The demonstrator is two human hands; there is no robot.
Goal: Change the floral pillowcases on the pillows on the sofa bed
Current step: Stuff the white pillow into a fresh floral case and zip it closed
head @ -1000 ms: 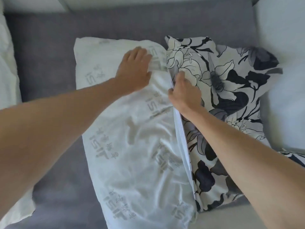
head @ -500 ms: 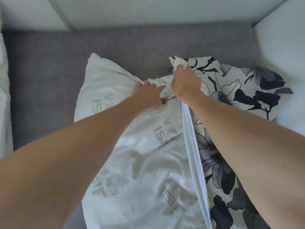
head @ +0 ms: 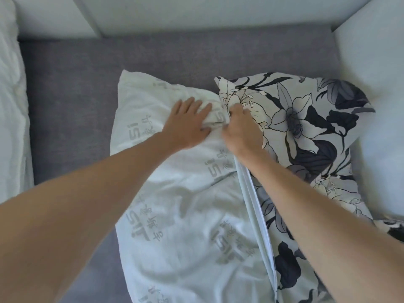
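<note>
A white pillow [head: 175, 215] with grey printed lettering lies on the grey sofa bed [head: 70, 101], half out of a black-and-white floral pillowcase [head: 306, 132] that covers its right part. My left hand [head: 188, 125] rests flat on the pillow's upper corner, fingers spread and pressing the fabric down. My right hand [head: 240, 130] is closed around the open edge of the floral pillowcase, right beside the left hand. The pale inner hem of the case runs down along my right forearm.
White bedding [head: 11, 119] lies along the left edge. A white cushion or armrest [head: 376, 84] stands at the right. A pale wall panel [head: 196, 14] runs behind the sofa. Another bit of floral fabric [head: 393, 230] shows at the far right.
My left hand went from gripping the bunched pillow corner to lying flat on it. My right hand slid slightly down along the pillowcase edge, and the view tilted a little.
</note>
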